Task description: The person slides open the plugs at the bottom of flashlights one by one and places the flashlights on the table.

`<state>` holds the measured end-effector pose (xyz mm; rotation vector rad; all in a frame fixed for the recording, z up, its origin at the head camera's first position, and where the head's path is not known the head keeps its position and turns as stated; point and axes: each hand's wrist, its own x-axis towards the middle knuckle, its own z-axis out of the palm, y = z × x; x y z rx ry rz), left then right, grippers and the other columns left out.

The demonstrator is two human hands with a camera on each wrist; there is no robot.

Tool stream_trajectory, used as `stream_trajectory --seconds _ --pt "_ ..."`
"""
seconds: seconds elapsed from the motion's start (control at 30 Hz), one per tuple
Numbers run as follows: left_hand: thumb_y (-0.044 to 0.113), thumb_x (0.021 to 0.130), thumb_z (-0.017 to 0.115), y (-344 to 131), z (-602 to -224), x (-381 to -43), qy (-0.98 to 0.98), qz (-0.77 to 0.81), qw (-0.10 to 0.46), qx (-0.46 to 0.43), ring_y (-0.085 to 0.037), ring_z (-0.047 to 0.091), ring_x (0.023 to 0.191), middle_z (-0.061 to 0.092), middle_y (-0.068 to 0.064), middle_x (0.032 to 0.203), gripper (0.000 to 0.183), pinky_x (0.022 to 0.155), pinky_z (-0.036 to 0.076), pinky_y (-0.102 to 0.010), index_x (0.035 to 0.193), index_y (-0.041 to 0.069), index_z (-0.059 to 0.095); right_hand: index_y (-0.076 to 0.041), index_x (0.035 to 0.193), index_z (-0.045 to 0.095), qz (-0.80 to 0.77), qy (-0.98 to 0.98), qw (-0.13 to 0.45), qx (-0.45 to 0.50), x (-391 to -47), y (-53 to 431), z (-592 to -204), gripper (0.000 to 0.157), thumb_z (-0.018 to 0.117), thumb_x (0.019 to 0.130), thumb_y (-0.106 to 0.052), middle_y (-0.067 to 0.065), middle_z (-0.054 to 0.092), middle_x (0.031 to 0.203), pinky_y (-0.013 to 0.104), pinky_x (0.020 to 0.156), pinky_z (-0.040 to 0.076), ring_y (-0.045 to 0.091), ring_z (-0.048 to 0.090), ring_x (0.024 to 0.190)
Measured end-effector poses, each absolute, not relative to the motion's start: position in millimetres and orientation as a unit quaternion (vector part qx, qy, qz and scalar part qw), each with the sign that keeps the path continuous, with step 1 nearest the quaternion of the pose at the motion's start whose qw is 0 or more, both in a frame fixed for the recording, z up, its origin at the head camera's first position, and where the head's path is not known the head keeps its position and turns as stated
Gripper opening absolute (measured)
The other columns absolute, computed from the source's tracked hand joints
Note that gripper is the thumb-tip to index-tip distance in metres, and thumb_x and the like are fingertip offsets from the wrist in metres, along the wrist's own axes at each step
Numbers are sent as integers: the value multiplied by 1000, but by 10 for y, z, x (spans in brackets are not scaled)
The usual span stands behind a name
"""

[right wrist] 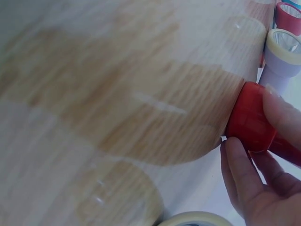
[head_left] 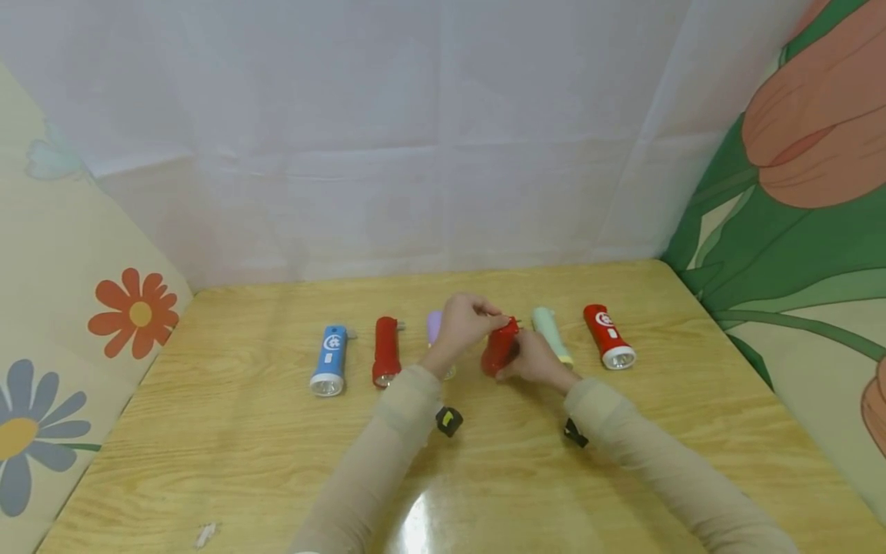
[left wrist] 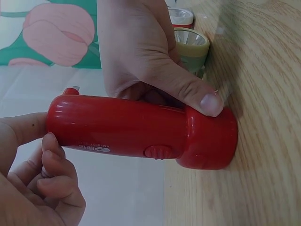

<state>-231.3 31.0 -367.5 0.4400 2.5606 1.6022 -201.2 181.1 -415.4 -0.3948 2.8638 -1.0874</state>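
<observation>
A red flashlight (head_left: 500,348) stands upright, lamp end down at the tabletop. My right hand (head_left: 536,358) grips it low, thumb (left wrist: 207,101) pressed along the red lamp head. At the tail end, my left hand (head_left: 458,327) pinches the casing between thumb and finger, its other fingers curled in the left wrist view. A small metal-tipped plug (left wrist: 71,90) sticks out near that end, and a ribbed red switch (left wrist: 158,151) shows on the side. Beside the left hand lies a purple flashlight (head_left: 434,325), partly covered by it. A pale green flashlight (head_left: 548,329) lies behind the right hand.
Left on the wooden table (head_left: 242,431) lie a blue flashlight (head_left: 331,358) and another red flashlight (head_left: 386,346), the second with its plug folded out. A red flashlight with a white rim (head_left: 604,329) lies at right. A white scrap (head_left: 205,535) sits near the front left.
</observation>
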Motion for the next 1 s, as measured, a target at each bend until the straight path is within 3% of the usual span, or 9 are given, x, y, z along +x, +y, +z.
stream_trajectory --seconds 0.67,1.0 --pt "15 72 77 353 -3684 -2320 837 528 29 142 -9 53 59 63 0 66 14 51 44 -20 73 5 68 6 99 61 -347 929 17 -128 -2019 1811 -4168 52 85 55 -8 14 65 91 43 85 45 28 59 89" --pt "15 71 78 348 -3719 -2332 829 538 24 150 -8 50 55 60 0 63 15 48 41 -19 72 5 67 7 98 61 -346 928 11 -135 -2018 1807 -4173 51 85 55 -7 14 65 91 43 85 45 29 59 90"
